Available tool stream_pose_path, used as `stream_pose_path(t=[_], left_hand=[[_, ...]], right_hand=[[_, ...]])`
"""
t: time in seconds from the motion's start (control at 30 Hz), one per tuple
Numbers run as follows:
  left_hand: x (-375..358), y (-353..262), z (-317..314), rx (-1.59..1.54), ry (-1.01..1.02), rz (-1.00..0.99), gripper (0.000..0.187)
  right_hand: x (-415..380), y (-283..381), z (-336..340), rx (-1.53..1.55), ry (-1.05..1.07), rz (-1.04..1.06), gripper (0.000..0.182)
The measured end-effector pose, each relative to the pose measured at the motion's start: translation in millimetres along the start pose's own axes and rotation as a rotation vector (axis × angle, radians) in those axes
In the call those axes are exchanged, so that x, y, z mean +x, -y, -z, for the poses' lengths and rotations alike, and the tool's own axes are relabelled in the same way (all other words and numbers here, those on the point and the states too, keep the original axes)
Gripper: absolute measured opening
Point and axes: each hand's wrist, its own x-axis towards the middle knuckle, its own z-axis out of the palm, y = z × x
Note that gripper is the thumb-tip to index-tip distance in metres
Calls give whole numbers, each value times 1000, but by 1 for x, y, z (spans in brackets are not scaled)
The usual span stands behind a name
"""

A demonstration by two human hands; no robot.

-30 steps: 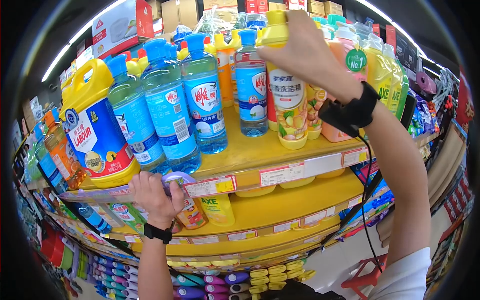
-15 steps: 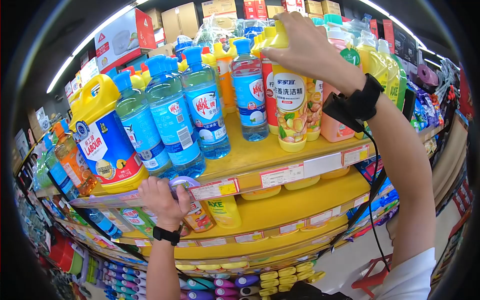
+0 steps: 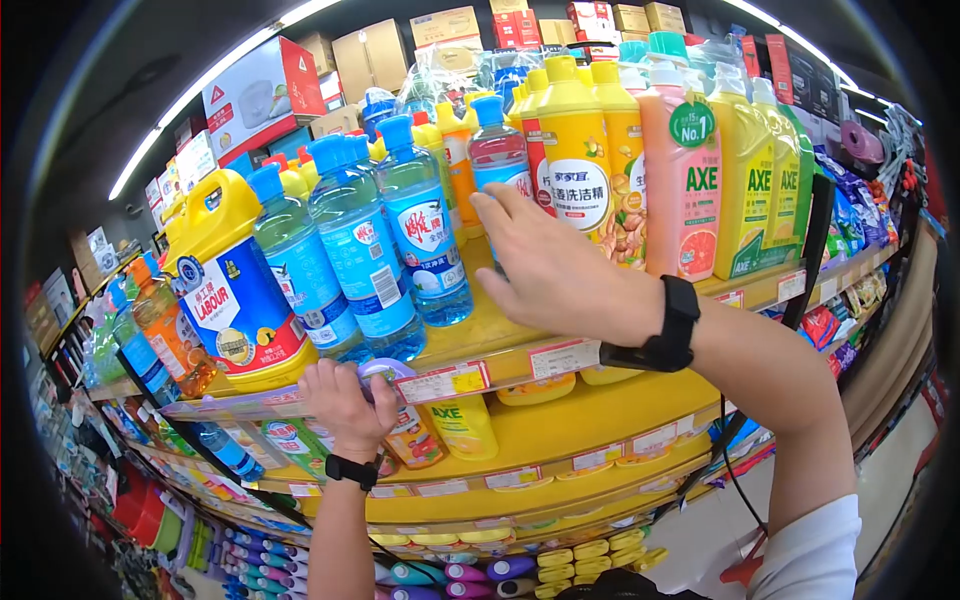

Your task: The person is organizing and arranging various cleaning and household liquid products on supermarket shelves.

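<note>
My right hand (image 3: 565,270) hangs over the top shelf with fingers stretched to the left and nothing in them. It partly covers a blue-capped detergent bottle (image 3: 497,145) and the lower part of a yellow dish soap bottle (image 3: 575,130). At the shelf's front edge my left hand (image 3: 345,400) is closed around the rim, its thumb close to a round purple piece (image 3: 385,370). Just above it stand a big yellow-handled LABOUR jug (image 3: 235,280) and several blue-labelled bottles (image 3: 365,265) with blue caps.
Pink (image 3: 685,190) and yellow AXE bottles (image 3: 740,180) stand on the right of the yellow shelf (image 3: 500,340). Price tags (image 3: 445,383) line its edge. Lower shelves hold more bottles, including a yellow AXE one (image 3: 463,425). Boxes (image 3: 260,95) are stacked behind.
My right hand has come off the top of the yellow dish soap bottle and moved down and left. My left hand stays on the shelf edge. The view has shifted slightly.
</note>
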Motion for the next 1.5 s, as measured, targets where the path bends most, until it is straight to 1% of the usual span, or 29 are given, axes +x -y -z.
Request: stream_pose_path(t=[0.07, 0.1, 0.2, 0.3, 0.4, 0.43, 0.53, 0.57, 0.67, 0.7, 0.73, 0.77, 0.8, 0.9, 1.0, 1.1, 1.2, 1.3, 1.4, 1.5], left_hand=[[0, 1, 0, -2, 3, 0, 25], [-1, 0, 0, -3, 6, 2, 25], [0, 0, 0, -4, 2, 5, 25], [1, -2, 2, -7, 14, 4, 24], [1, -2, 2, -7, 19, 3, 24], [1, -1, 2, -4, 16, -3, 24], [1, 1, 1, -6, 6, -10, 24], [1, -1, 2, -16, 6, -9, 23], [1, 1, 2, -30, 4, -8, 21], [1, 1, 2, -34, 6, -4, 21], [0, 1, 2, -39, 7, 1, 20], [1, 1, 3, -35, 8, 9, 25], [1, 1, 3, -38, 4, 11, 25], [2, 1, 2, -49, -3, 11, 25], [1, 2, 2, -50, -10, 10, 25], [1, 1, 2, -51, -9, 9, 25], [0, 1, 1, -48, 0, 15, 25], [-1, 0, 1, -53, 7, 16, 24], [1, -1, 2, -52, 7, 2, 21], [0, -1, 3, -35, 16, 5, 22]], right_hand=[[15, -9, -2, -128, 49, -73, 52], [28, -17, 3, -210, 6, 27, 50], [70, -18, 15, -228, -36, 78, 52], [95, 7, 24, 71, 189, -235, 60], [91, 7, -12, 185, 151, -404, 71], [89, 2, -28, 224, 148, -433, 78], [83, -3, -40, 379, 174, -507, 78], [82, -2, -40, 352, 146, -513, 77], [81, -1, -31, 255, 155, -526, 77], [79, -4, -32, 234, 111, -491, 78], [79, -4, -28, 230, 137, -506, 80], [78, -7, -29, 208, 120, -498, 84], [76, -11, -33, 187, 103, -491, 88], [65, -19, -44, 344, 94, -417, 99], [52, -10, -52, 340, 423, -406, 83], [47, 1, -53, 351, 497, -540, 83], [48, 1, -55, 303, 500, -564, 84], [45, -2, -68, 267, 466, -517, 86], [54, -7, -72, 236, 584, -503, 109], [50, -9, -79, 240, 498, -489, 98]])
